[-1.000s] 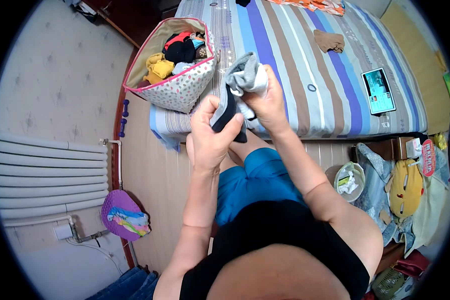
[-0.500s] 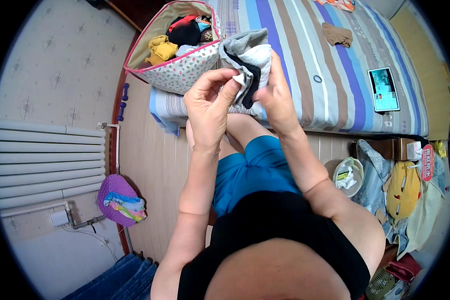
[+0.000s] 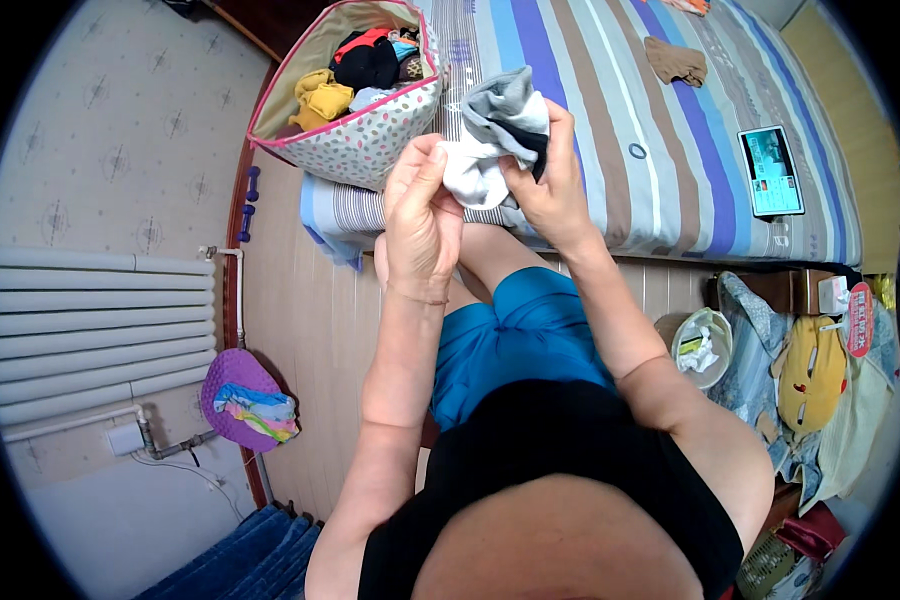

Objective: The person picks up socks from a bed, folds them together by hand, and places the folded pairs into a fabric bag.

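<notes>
Above my lap, at the bed's near edge, I hold a bundle of grey, white and black socks point(image 3: 500, 105) between both hands. My left hand point(image 3: 422, 210) pinches the white part, which is stretched out toward it on the left. My right hand point(image 3: 548, 190) is closed round the other side of the bundle, its thumb pressed in by the black part. The grey part stands up at the top. How many socks make up the bundle cannot be told.
A fabric storage bin point(image 3: 360, 145) with pink trim, holding clothing, stands at the far left on the striped bed point(image 3: 610, 215). A brown cloth piece point(image 3: 675, 62), a small ring point(image 3: 637, 151) and a tablet point(image 3: 770, 172) lie on the bed. Right of my legs stands a wastebasket point(image 3: 705, 370).
The white part has been drawn out of the bundle toward my left hand and now shows much larger. My right fingers have closed in round the grey and black part.
</notes>
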`<action>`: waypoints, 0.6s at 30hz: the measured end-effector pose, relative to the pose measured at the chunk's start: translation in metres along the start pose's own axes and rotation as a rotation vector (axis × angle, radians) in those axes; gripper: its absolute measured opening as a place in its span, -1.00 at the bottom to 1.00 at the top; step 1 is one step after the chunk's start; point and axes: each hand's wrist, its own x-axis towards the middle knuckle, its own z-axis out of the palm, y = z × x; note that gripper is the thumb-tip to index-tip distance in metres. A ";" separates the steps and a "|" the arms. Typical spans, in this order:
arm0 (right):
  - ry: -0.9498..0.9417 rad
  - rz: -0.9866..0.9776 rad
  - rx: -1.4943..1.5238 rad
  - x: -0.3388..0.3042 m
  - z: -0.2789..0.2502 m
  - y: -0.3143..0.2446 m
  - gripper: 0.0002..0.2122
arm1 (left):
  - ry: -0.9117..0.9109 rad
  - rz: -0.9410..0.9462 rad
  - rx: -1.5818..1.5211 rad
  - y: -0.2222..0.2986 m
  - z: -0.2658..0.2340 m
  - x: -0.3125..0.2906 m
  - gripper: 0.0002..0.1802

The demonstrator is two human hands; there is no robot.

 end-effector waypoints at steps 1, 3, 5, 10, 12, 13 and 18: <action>0.060 -0.033 -0.062 -0.002 0.003 0.006 -0.67 | -0.016 -0.073 -0.017 -0.003 0.001 -0.001 -0.82; 0.036 -0.103 -0.215 -0.001 -0.002 0.012 -0.72 | -0.082 -0.163 -0.001 -0.011 0.001 -0.002 -0.81; -0.031 -0.061 -0.287 -0.004 -0.006 0.016 -0.82 | -0.172 -0.206 0.053 -0.014 -0.004 -0.001 -0.90; -0.056 0.352 0.456 -0.015 -0.012 0.023 -0.80 | -0.092 -0.136 0.098 -0.017 -0.015 0.001 -0.92; -0.093 0.384 0.569 -0.015 -0.010 0.020 -0.76 | -0.079 -0.157 0.014 -0.015 -0.014 0.000 -0.91; -0.130 0.400 0.562 -0.015 -0.013 0.026 -0.74 | -0.078 -0.160 0.015 -0.017 -0.014 -0.001 -0.91; -0.093 0.370 0.443 -0.020 0.003 0.024 -0.74 | -0.036 -0.096 0.028 -0.025 -0.019 0.000 -0.86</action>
